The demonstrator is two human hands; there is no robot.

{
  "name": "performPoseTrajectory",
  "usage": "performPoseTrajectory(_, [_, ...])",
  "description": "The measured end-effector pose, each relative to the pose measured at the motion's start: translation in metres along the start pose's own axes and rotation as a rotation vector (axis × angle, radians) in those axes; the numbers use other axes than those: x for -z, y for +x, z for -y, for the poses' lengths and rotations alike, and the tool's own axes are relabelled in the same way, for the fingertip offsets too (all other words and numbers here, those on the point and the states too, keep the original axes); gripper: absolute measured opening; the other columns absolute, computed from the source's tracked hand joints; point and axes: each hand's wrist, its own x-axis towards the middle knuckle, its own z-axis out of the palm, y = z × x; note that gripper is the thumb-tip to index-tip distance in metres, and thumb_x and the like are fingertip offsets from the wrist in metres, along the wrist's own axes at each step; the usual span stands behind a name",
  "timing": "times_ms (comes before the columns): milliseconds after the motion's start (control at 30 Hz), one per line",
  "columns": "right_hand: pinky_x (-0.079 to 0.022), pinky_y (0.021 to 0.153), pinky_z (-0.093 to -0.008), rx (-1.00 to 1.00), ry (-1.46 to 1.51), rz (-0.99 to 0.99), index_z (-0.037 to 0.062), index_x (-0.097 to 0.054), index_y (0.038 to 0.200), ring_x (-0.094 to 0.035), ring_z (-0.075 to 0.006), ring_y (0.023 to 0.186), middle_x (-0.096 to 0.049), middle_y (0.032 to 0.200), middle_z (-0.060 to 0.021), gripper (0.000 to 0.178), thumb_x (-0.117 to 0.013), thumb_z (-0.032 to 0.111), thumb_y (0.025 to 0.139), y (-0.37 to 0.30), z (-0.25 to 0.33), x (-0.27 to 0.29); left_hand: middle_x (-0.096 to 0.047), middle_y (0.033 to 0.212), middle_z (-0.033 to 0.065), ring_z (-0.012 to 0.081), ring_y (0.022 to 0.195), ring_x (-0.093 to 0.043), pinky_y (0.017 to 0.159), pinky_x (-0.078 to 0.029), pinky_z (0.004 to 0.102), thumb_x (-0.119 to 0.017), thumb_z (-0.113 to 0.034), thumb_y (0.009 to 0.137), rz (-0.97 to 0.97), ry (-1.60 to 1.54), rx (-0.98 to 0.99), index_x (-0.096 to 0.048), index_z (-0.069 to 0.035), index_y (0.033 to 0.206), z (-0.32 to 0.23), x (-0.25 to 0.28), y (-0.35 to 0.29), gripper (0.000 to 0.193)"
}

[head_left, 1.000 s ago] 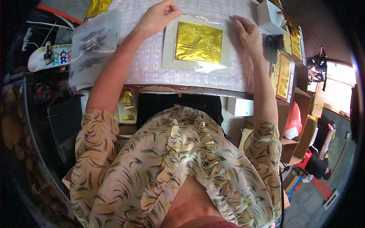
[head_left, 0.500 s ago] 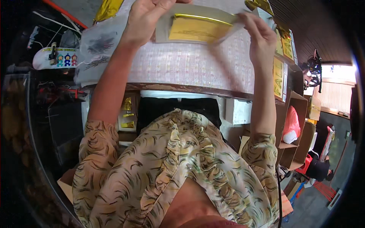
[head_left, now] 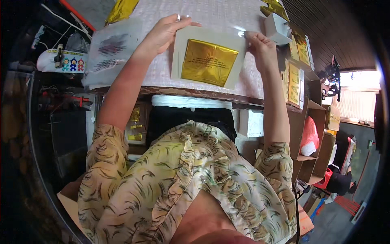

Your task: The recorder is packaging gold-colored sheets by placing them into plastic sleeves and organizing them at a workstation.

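Observation:
A frosted plastic bag point(head_left: 233, 77) hangs over the front part of the table, and a flat gold foil packet point(head_left: 209, 61) with small dark print shows through it. At the bag's upper left corner, my left hand point(head_left: 164, 34) pinches the edge, its fingertips partly hidden behind the plastic. The upper right corner is gripped between the thumb and fingers of my right hand point(head_left: 263, 48). The packet's broad face is turned toward me, slightly tilted.
A stack of clear plastic bags point(head_left: 109, 51) lies on the table's left side. Gold foil point(head_left: 122, 10) is at the far left. On the right stand a white box point(head_left: 277, 27) and cartons with gold fronts point(head_left: 293, 83). The table's worn front edge point(head_left: 183, 92) runs before me.
The bag has come nearer to me and turned upright, so the foil packet's face shows fully. Both hands shifted slightly; the right moved left and down.

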Motion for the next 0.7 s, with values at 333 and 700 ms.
performPoseTrajectory(333, [-0.051,0.074,-0.0230,-0.201,0.014,-0.078,-0.0001,-0.072,0.103,-0.065,-0.0114,0.082,-0.072,0.093,-0.0051,0.016,-0.069,0.010,0.090,0.012,-0.043,0.002,-0.066,0.120,0.0132,0.0190,0.111,-0.063,0.098,-0.049,0.0317,-0.060,-0.029,0.098,0.139,-0.093,0.146,-0.060,0.003,0.125,0.041,0.017,0.034,0.042])
performPoseTrajectory(700, [-0.048,0.083,-0.0325,0.789,-1.180,-0.309,0.0118,-0.073,0.108,-0.062,-0.0216,0.095,-0.070,0.103,-0.0032,0.029,-0.077,0.011,0.079,0.017,-0.018,-0.043,-0.070,0.110,0.0105,0.0164,0.100,-0.067,0.089,-0.053,0.0295,-0.061,-0.025,0.098,0.077,-0.182,0.135,-0.068,0.002,0.115,0.038,-0.001,0.030,0.033])
